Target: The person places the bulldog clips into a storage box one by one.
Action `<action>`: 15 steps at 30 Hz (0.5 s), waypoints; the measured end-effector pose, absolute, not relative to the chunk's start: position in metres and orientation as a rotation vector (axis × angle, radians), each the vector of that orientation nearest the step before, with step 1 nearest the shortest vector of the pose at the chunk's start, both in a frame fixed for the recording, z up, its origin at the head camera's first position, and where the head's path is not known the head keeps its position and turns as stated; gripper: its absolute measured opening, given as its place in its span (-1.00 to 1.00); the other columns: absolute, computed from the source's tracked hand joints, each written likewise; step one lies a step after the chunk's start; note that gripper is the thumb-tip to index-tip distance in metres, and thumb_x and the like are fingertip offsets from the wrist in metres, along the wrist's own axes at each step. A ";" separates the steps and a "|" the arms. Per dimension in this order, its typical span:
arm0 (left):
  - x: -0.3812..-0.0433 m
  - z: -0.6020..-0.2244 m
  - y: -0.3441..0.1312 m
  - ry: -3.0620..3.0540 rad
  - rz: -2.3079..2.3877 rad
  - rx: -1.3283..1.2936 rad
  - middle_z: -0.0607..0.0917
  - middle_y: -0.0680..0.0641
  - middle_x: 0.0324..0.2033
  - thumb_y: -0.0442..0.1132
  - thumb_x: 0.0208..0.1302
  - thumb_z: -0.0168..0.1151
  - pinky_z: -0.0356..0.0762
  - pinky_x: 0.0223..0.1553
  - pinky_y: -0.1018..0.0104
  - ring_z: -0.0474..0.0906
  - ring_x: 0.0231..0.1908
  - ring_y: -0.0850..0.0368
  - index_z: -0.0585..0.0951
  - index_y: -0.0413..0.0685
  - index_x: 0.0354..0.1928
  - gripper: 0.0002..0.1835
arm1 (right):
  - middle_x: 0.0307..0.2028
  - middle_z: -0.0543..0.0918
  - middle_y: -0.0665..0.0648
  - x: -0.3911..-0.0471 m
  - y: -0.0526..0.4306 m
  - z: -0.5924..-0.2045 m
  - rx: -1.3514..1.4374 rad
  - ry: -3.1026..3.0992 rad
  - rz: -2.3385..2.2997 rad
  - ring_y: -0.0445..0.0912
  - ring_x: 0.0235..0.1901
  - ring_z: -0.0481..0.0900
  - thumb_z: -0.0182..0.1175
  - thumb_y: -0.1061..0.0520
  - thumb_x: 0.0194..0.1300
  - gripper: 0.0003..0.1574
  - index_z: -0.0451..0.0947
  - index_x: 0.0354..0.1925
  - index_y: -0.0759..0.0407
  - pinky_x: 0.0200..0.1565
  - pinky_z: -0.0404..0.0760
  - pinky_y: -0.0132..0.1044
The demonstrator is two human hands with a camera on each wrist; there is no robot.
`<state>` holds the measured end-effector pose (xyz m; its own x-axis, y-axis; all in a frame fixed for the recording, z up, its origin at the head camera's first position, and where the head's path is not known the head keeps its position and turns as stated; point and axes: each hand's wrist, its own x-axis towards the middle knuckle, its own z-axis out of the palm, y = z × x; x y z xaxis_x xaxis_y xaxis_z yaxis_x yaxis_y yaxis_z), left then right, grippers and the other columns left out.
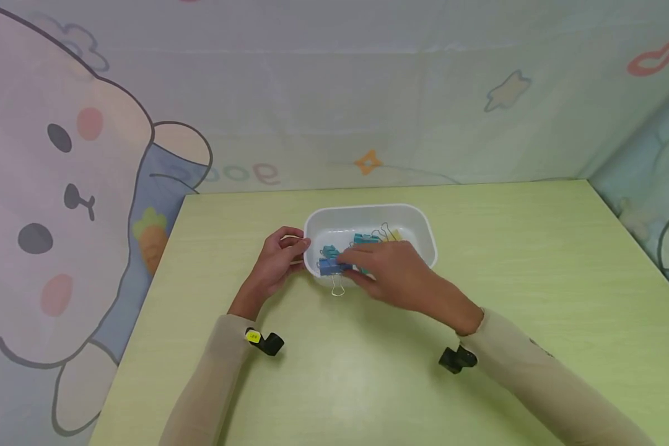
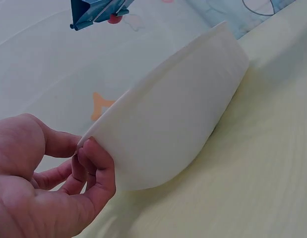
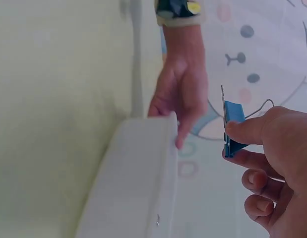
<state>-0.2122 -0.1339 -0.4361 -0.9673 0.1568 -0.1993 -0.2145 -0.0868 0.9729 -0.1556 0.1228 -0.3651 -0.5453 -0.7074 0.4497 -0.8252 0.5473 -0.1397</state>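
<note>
My left hand [image 1: 275,261] pinches the left end of a white plastic tray [image 1: 362,212], its thumb at the rim and fingers curled against the outer wall [image 2: 163,124]. Over the tray's near left side, my right hand [image 1: 400,272] pinches a blue binder clip [image 1: 330,267] between thumb and index finger. In the right wrist view this clip [image 3: 234,113] is held above rim height, its wire handles spread apart. Inside the tray lie teal binder clips [image 1: 366,238] and a yellow one [image 1: 396,235], partly hidden by the right hand.
The tray stands on a light yellow-green table [image 1: 345,371], near its back edge. Behind hangs a pale curtain [image 1: 323,93] printed with cartoon figures. Each sleeve carries a small black wrist camera [image 1: 458,359].
</note>
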 end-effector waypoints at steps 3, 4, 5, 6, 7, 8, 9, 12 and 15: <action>-0.212 -0.435 -0.134 1.943 2.133 -0.061 0.57 -0.18 -0.07 -0.31 0.54 0.20 0.65 -0.23 0.34 0.60 -0.20 0.00 0.39 -0.30 0.25 -0.63 | -0.08 0.80 -0.01 -0.166 0.135 -0.357 1.210 -2.481 0.513 -0.09 -0.17 0.78 0.45 0.06 0.33 -0.71 0.74 0.01 0.05 -0.32 0.66 -0.18; -0.212 -0.435 -0.134 1.946 2.130 -0.062 0.57 -0.19 -0.06 -0.31 0.54 0.20 0.65 -0.23 0.35 0.60 -0.19 -0.01 0.39 -0.29 0.25 -0.63 | -0.06 0.80 0.01 -0.169 0.139 -0.354 1.190 -2.501 0.525 -0.07 -0.16 0.78 0.45 0.06 0.33 -0.69 0.74 0.02 0.06 -0.32 0.66 -0.17; -0.212 -0.435 -0.134 1.949 2.126 -0.061 0.57 -0.20 -0.04 -0.30 0.54 0.20 0.65 -0.23 0.35 0.59 -0.18 -0.02 0.39 -0.29 0.25 -0.63 | -0.05 0.80 0.02 -0.172 0.143 -0.352 1.168 -2.528 0.541 -0.06 -0.18 0.77 0.45 0.06 0.34 -0.68 0.74 0.04 0.07 -0.35 0.65 -0.17; -0.212 -0.435 -0.135 1.953 2.122 -0.061 0.57 -0.21 -0.03 -0.30 0.54 0.20 0.65 -0.22 0.35 0.59 -0.17 -0.03 0.39 -0.28 0.25 -0.63 | -0.04 0.80 0.03 -0.176 0.147 -0.350 1.142 -2.557 0.552 -0.05 -0.18 0.77 0.45 0.06 0.34 -0.66 0.74 0.05 0.07 -0.36 0.63 -0.18; -0.212 -0.435 -0.135 1.955 2.119 -0.063 0.56 -0.21 -0.02 -0.30 0.54 0.20 0.65 -0.23 0.36 0.59 -0.16 -0.04 0.39 -0.27 0.25 -0.63 | -0.02 0.79 0.04 -0.179 0.151 -0.348 1.117 -2.586 0.563 -0.04 -0.20 0.76 0.44 0.05 0.35 -0.65 0.73 0.07 0.07 -0.38 0.60 -0.19; -0.212 -0.435 -0.135 1.956 2.116 -0.065 0.56 -0.22 -0.01 -0.30 0.54 0.20 0.65 -0.22 0.36 0.59 -0.15 -0.05 0.40 -0.26 0.25 -0.63 | -0.02 0.79 0.04 -0.182 0.156 -0.347 1.092 -2.612 0.571 -0.05 -0.24 0.75 0.43 0.06 0.36 -0.66 0.73 0.08 0.07 -0.42 0.57 -0.20; -0.212 -0.436 -0.135 1.956 2.114 -0.067 0.56 -0.23 0.00 -0.30 0.54 0.20 0.66 -0.22 0.36 0.58 -0.14 -0.05 0.39 -0.26 0.26 -0.63 | -0.02 0.79 0.04 -0.185 0.160 -0.346 1.069 -2.636 0.579 -0.06 -0.32 0.72 0.42 0.06 0.37 -0.66 0.72 0.09 0.07 -0.48 0.51 -0.22; -0.212 -0.436 -0.135 1.950 2.113 -0.078 0.56 -0.22 0.01 -0.30 0.54 0.20 0.66 -0.21 0.35 0.58 -0.11 -0.07 0.40 -0.23 0.25 -0.64 | -0.08 0.80 0.04 -0.192 0.170 -0.345 1.016 -2.683 0.598 -0.12 -0.53 0.56 0.39 0.05 0.40 -0.66 0.71 0.10 0.06 -0.56 0.37 -0.25; -0.213 -0.437 -0.135 1.951 2.108 -0.084 0.56 -0.22 0.02 -0.30 0.54 0.20 0.67 -0.20 0.35 0.57 -0.10 -0.07 0.40 -0.22 0.25 -0.64 | -0.17 0.81 0.02 -0.197 0.177 -0.346 0.990 -2.695 0.611 -0.17 -0.66 0.31 0.37 0.04 0.42 -0.67 0.70 0.11 0.07 -0.60 0.24 -0.24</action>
